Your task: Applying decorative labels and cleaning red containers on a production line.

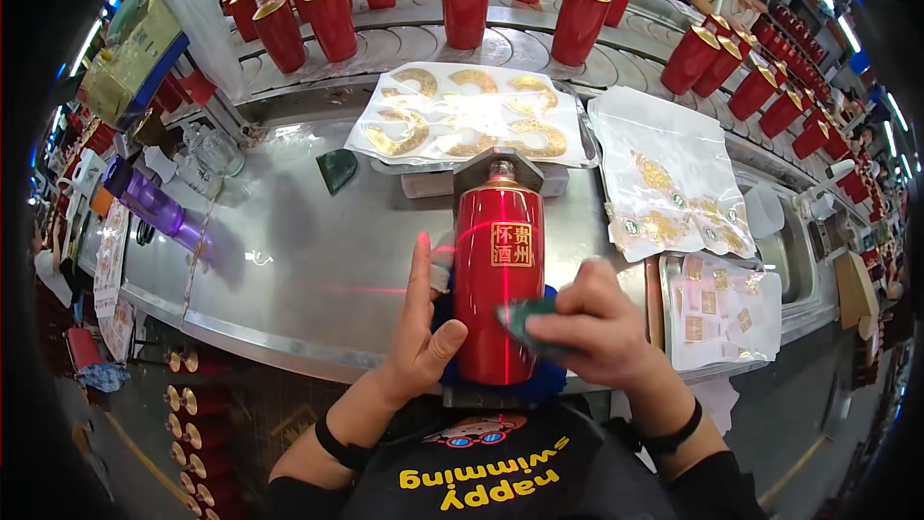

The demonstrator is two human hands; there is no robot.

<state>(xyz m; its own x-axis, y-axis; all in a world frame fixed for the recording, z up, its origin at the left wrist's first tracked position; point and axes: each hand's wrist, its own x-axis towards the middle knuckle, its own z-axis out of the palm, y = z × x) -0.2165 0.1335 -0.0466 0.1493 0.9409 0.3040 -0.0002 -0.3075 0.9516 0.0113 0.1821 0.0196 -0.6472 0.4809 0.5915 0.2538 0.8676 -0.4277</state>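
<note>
A red bottle [499, 313] with a gold shoulder and a square gold label lies in a metal holder [499, 166] in front of me, its neck pointing away. My right hand [602, 323] is closed on a green scraper [527, 320], whose edge meets the bottle's right side below the label; the hand is slightly blurred. Along the bottle's left side stands my left hand [420, 332], fingers stretched up and thumb apart, gripping nothing. A beige covering shows on one of its fingers. Thin red light lines cross the bottle. Blue padding [551, 377] shows beneath it.
Beyond the holder lies a sheet of gold curved decals [462, 114]. To the right are more decal sheets [669, 173] and a sink [797, 255]. A second green scraper [337, 170] and a purple water bottle [144, 195] lie left. Red bottles [466, 8] line the conveyor [404, 37].
</note>
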